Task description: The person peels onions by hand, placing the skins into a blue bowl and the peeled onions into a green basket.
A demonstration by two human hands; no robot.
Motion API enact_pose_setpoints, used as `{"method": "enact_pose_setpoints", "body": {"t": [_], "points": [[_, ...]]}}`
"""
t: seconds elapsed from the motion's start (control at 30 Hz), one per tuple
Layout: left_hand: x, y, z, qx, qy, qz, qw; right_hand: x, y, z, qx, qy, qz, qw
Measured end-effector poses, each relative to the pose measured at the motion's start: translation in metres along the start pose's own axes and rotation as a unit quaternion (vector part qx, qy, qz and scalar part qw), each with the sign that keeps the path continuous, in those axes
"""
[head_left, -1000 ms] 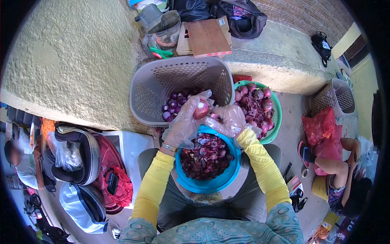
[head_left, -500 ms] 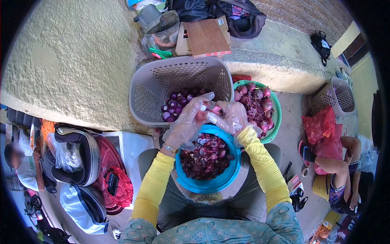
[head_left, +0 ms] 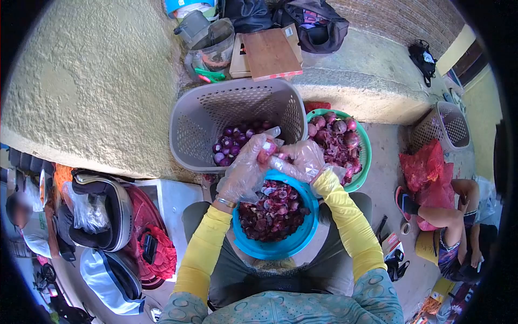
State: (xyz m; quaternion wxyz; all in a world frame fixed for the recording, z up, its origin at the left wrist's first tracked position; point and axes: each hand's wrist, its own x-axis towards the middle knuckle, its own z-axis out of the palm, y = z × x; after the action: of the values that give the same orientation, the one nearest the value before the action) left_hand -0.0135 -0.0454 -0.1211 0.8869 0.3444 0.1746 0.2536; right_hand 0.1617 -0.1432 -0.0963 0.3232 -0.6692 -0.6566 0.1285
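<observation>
Both hands wear clear plastic gloves above the near rim of the grey perforated basket (head_left: 186,127). An onion (head_left: 266,150) is held in my left hand (head_left: 243,170), its fingers wrapped round it. Close beside it, my right hand (head_left: 305,161) has its fingers pressed together; what they hold is too small to name. Peeled purple onions (head_left: 233,141) lie in the basket. Below my hands, a blue basin (head_left: 275,251) holds dark onion skins (head_left: 272,210). At the right, a green colander (head_left: 367,154) holds unpeeled onions (head_left: 339,127) and loose skins.
A brown board (head_left: 271,54) and bags (head_left: 318,32) rest on the ledge. Another person (head_left: 442,216) sits at the right near red mesh bags (head_left: 426,173). A white box (head_left: 181,205) and a black padded seat (head_left: 102,210) stand at the left.
The onion now sits more upright in my left hand, with more of it showing. My right hand has shifted slightly left and down. The view has moved slightly.
</observation>
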Motion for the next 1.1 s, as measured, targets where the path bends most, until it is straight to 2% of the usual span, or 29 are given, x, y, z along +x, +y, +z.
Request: {"method": "enact_pose_setpoints", "body": {"t": [0.1,0.17,0.2,0.23,0.3,0.33,0.47,0.5,0.53,0.77,0.83,0.97,1.03,1.07,1.1], "points": [[-0.004,0.01,0.017,-0.02,0.021,-0.01,1.0,-0.006,-0.005,0.001,-0.011,0.006,-0.052,0.999],[-0.004,0.012,0.02,-0.042,0.044,-0.01,0.998,-0.008,-0.003,-0.001,-0.022,-0.046,-0.099,0.994],[-0.004,0.013,0.019,-0.035,0.053,0.017,0.998,-0.008,-0.005,-0.006,-0.024,-0.134,-0.068,0.988],[-0.004,0.013,0.019,-0.028,0.062,0.043,0.997,-0.008,-0.008,-0.009,-0.024,-0.134,-0.068,0.988],[-0.004,0.014,0.01,-0.021,0.042,0.037,0.998,-0.01,-0.013,-0.012,-0.06,-0.168,-0.103,0.979],[-0.004,0.014,0.007,-0.014,0.021,0.031,0.999,-0.01,-0.015,-0.013,-0.044,-0.163,-0.104,0.98],[-0.007,0.02,0.018,-0.054,0.04,0.011,0.998,-0.008,-0.011,-0.004,-0.066,-0.14,-0.112,0.982],[-0.008,0.018,0.022,0.13,0.03,0.08,0.988,-0.008,-0.009,-0.001,-0.047,-0.141,-0.118,0.982],[-0.009,0.016,0.023,0.309,0.018,0.147,0.939,-0.007,-0.008,0.001,-0.027,-0.142,-0.124,0.982],[-0.008,0.018,0.017,0.283,0.019,0.128,0.95,-0.006,-0.015,-0.012,-0.057,-0.169,-0.11,0.978],[-0.01,0.021,0.02,0.067,0.034,0.054,0.996,-0.006,-0.017,-0.015,-0.067,-0.178,-0.082,0.978],[-0.008,0.015,0.013,-0.018,0.02,0.044,0.999,-0.005,-0.02,-0.018,-0.055,-0.142,-0.064,0.986],[-0.012,0.015,0.018,0.242,-0.012,0.148,0.959,-0.004,-0.018,-0.014,-0.024,-0.041,-0.037,0.998],[-0.012,0.015,0.018,0.242,-0.012,0.147,0.959,-0.004,-0.013,-0.009,-0.019,-0.007,-0.037,0.999],[-0.012,0.015,0.018,0.236,-0.006,0.098,0.967,-0.004,-0.009,-0.006,-0.019,-0.007,-0.036,0.999]]}}
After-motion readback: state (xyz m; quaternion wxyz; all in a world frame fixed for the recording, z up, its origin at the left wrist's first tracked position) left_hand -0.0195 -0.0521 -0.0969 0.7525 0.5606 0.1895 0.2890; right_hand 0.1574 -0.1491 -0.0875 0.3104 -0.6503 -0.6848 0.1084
